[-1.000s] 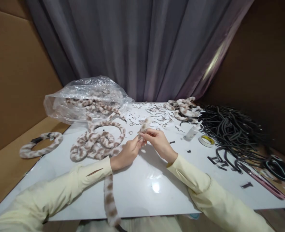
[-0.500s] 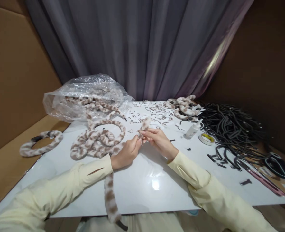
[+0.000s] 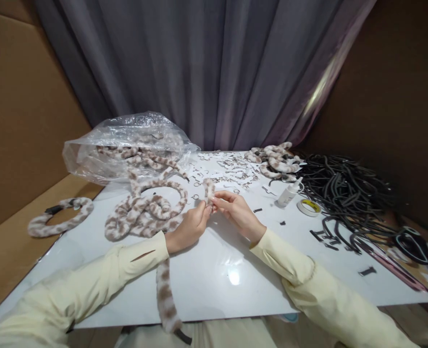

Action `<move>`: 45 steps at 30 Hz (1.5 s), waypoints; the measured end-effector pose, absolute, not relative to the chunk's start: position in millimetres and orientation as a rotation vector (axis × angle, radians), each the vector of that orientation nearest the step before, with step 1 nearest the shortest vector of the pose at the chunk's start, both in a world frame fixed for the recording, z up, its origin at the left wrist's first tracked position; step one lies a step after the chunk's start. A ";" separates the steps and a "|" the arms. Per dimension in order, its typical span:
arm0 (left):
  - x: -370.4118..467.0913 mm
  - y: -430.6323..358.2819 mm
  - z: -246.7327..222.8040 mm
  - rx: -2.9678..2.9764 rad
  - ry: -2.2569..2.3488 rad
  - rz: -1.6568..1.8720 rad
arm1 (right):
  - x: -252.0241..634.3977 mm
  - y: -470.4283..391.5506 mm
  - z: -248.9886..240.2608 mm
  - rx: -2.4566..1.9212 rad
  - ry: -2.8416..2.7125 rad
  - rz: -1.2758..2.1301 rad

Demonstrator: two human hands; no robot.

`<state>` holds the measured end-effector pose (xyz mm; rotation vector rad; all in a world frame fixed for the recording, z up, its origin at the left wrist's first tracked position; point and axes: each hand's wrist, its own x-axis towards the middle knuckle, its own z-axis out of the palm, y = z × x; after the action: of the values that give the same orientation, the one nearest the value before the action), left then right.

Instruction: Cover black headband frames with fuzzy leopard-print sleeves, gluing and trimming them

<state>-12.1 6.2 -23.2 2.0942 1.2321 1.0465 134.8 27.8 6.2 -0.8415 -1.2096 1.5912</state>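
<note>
Brown-and-white furry cord (image 3: 209, 187) stands up between my fingers over the middle of the table. My left hand (image 3: 189, 227) pinches it from the left, and my right hand (image 3: 238, 214) pinches it from the right, with the fingertips meeting. Exactly what lies between the fingertips is hidden. Beside my left wrist lies a coiled heap of the same furry cord (image 3: 141, 215). Below my left sleeve, a furry length (image 3: 166, 295) hangs over the front edge, with a black core poking out of its end.
A clear plastic bag (image 3: 134, 140) of furry cords stands back left; a furry ring (image 3: 60, 222) lies far left. Small metal clasps (image 3: 232, 169) are scattered behind my hands. On the right are a white bottle (image 3: 287, 194), tape roll (image 3: 309, 208) and black cords (image 3: 344, 188).
The upper end of the held furry cord has swung from leaning right to nearly upright, slightly left. Both hands remain close together on it.
</note>
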 end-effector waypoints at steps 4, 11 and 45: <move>-10.9 8.3 -22.2 2.130 1.239 1.044 | 136.9 29.1 6.1 -0.885 -1.248 1.473; -10.9 8.6 -23.2 2.220 1.229 1.014 | 143.3 32.7 13.0 -0.944 -1.506 1.344; -13.5 6.1 -26.4 2.184 1.356 0.913 | 152.1 26.5 12.0 -0.800 -2.414 0.309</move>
<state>-13.5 6.1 -26.4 2.1835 1.3563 0.9131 152.1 26.5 12.0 -0.8004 -2.4139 0.3090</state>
